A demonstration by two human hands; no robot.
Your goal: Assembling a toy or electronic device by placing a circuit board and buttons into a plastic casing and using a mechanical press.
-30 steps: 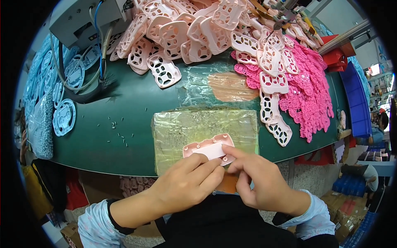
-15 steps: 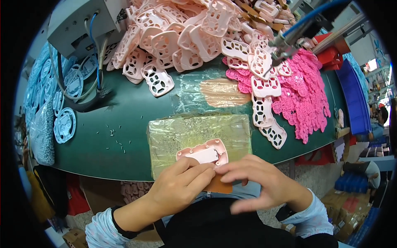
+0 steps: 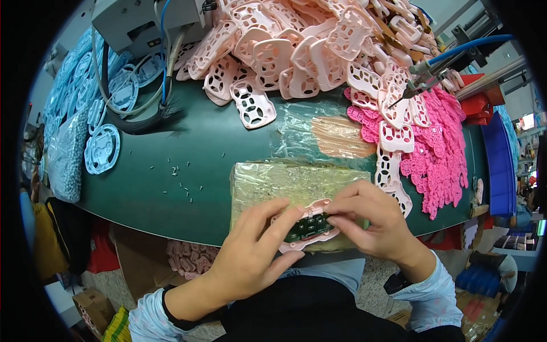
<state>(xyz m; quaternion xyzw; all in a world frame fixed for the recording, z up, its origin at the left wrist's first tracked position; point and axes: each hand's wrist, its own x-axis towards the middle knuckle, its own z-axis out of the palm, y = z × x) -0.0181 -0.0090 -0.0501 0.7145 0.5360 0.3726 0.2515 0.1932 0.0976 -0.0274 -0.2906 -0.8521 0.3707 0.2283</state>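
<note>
A pale pink plastic shell (image 3: 292, 247) lies tilted at the front of the tape-covered block (image 3: 256, 179), its open side facing up. A green circuit board (image 3: 307, 227) rests in it, partly covered by my fingers. My left hand (image 3: 253, 251) grips the shell's left end, with the thumb along the near edge and the fingers over the far side. At the right end, my right hand (image 3: 370, 219) pinches thumb and forefinger at the edge of the board; the exact contact is partly hidden.
Pale pink perforated panels (image 3: 273, 62) are heaped at the back, beside a pile of bright pink parts (image 3: 439, 159). A screwdriver-like tool on an arm (image 3: 419, 82) hangs at the right. Small screws (image 3: 175, 170) lie scattered left of the block; light blue parts (image 3: 102, 149) stand farther left.
The green circuit board now shows in the shell, where a white inner part was visible. My right hand has closed at its right end. The whole view has shifted, moving the table rightward.
</note>
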